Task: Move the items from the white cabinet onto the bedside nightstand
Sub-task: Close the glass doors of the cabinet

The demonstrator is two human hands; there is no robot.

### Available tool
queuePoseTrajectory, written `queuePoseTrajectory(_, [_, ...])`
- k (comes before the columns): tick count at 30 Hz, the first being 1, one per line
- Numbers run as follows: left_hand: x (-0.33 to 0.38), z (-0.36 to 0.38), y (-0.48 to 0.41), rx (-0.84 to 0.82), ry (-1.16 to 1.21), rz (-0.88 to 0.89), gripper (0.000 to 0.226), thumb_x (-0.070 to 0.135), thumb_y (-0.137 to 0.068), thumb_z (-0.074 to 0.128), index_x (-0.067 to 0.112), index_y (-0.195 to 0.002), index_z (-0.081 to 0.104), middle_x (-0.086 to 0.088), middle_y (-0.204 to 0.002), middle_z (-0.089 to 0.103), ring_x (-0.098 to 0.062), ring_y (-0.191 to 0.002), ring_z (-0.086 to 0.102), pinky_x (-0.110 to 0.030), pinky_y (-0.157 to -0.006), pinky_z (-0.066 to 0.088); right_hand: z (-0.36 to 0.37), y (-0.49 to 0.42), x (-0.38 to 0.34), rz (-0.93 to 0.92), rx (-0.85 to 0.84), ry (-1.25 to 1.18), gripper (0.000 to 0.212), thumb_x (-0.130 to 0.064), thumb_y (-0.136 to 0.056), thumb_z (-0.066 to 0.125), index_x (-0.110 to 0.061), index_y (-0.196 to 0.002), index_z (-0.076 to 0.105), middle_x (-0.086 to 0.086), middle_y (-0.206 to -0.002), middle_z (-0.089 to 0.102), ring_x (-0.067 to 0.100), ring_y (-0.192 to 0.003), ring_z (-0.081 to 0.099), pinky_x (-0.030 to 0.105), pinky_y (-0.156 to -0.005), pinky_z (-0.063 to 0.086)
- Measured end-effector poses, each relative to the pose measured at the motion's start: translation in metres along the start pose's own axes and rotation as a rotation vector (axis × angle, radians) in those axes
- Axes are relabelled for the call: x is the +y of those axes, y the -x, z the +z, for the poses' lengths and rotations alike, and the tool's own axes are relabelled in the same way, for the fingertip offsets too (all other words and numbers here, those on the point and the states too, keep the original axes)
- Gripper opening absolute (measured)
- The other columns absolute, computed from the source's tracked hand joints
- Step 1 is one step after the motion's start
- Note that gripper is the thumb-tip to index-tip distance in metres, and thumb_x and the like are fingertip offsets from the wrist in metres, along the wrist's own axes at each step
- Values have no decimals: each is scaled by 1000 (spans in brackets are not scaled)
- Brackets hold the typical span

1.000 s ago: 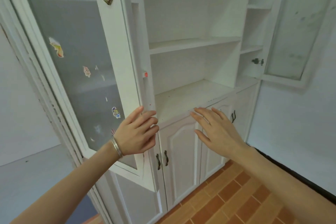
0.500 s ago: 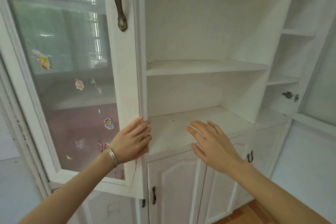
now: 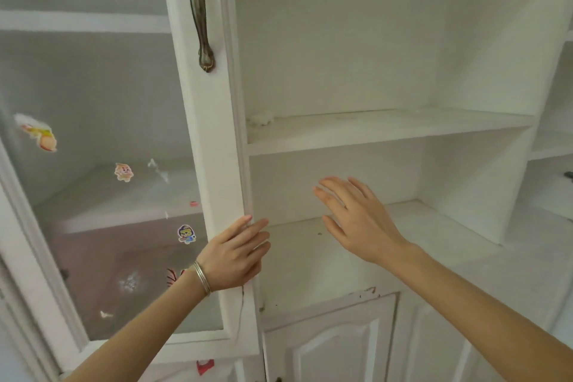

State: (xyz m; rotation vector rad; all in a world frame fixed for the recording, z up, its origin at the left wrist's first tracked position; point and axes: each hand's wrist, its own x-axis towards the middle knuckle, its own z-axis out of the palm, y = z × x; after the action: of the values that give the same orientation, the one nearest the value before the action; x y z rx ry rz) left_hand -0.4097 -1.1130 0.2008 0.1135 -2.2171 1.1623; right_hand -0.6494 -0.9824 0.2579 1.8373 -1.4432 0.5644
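Observation:
The white cabinet fills the view, its middle bay open with two bare shelves in sight. My left hand, with silver bangles on the wrist, rests flat against the inner edge of the glass door, fingers extended and holding nothing. My right hand hovers over the lower shelf with its fingers spread, empty. A small white crumpled scrap lies at the back left of the upper shelf. No nightstand is in view.
The glass door carries a bronze handle and several cartoon stickers. Closed lower cabinet doors sit below the shelf. Another shelved bay lies at the right edge.
The view has risen and come closer to the cabinet. My right hand has moved up and forward over the lower shelf. My left hand stays on the glass door's edge.

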Motion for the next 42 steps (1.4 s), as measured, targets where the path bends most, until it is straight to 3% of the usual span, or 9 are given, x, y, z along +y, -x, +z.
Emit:
queuePoseTrajectory(9, [-14, 34, -5, -25, -52, -60, 20, 18, -80, 51, 11, -81, 70, -2, -90, 67, -25, -117, 48, -41, -116, 16, 55, -77, 19, -38, 49, 22, 65, -18, -78, 63, -5, -137, 42, 18, -143, 40, 29, -134, 31, 51, -110, 25])
queuePoseTrajectory(11, [-18, 42, -5, -48, -79, -65, 21, 18, -80, 50, 11, -82, 70, -2, -90, 67, -25, -118, 47, -41, -116, 15, 63, -89, 22, -58, 74, 20, 65, -19, -79, 59, -6, -139, 39, 19, -142, 39, 31, -135, 30, 52, -110, 24])
queuePoseTrajectory(14, [-24, 53, -7, -88, -114, -89, 21, 20, -80, 51, 11, -82, 70, -2, -90, 67, -26, -119, 46, -42, -117, 13, 69, -100, 29, -54, 136, 19, 61, -21, -83, 51, -6, -140, 36, 21, -140, 40, 32, -133, 33, 52, -111, 23])
queuePoseTrajectory(20, [-30, 63, -9, -120, -131, -128, 20, 20, -80, 50, 11, -76, 68, -3, -88, 66, -25, -118, 47, -41, -117, 12, 78, -106, 35, -57, 247, -18, 62, -15, -78, 57, -2, -136, 42, 20, -124, 53, 33, -118, 48, 50, -109, 25])
queuePoseTrajectory(28, [-22, 56, -12, -198, -140, -197, 17, 17, -80, 50, 10, -72, 63, -5, -82, 62, -25, -106, 52, -42, -117, 13, 77, -102, 40, -100, 209, -20, 63, -9, -79, 59, -1, -139, 39, 20, -132, 49, 33, -124, 44, 49, -110, 24])
queuePoseTrajectory(31, [-5, 56, -26, -194, 6, -255, 12, 16, -74, 53, 12, -64, 58, -6, -70, 55, -27, -80, 53, -45, -111, 26, 67, -86, 48, -104, 205, -76, 61, -5, -79, 54, 0, -138, 40, 21, -138, 44, 32, -129, 39, 50, -110, 24])
queuePoseTrajectory(33, [13, 59, -42, -180, 134, -284, 10, 17, -72, 53, 13, -63, 57, -5, -68, 53, -28, -72, 52, -43, -97, 38, 60, -66, 58, -76, 190, -62, 60, -4, -80, 51, -1, -138, 40, 20, -140, 42, 31, -130, 39, 51, -110, 25])
queuePoseTrajectory(36, [40, 67, -79, -142, 280, -330, 12, 20, -74, 52, 13, -66, 57, -4, -69, 53, -28, -70, 52, -39, -81, 42, 51, -25, 84, -6, 99, 12, 57, -8, -83, 48, -3, -139, 40, 20, -140, 42, 31, -129, 40, 51, -109, 27])
queuePoseTrajectory(42, [99, 83, -173, -53, 518, -305, 26, 32, -85, 48, 14, -78, 65, -1, -77, 60, -27, -76, 57, -37, -78, 40, 3, 90, 148, 170, -145, 224, 53, -8, -81, 52, -5, -134, 47, 16, -138, 45, 28, -131, 37, 51, -110, 23])
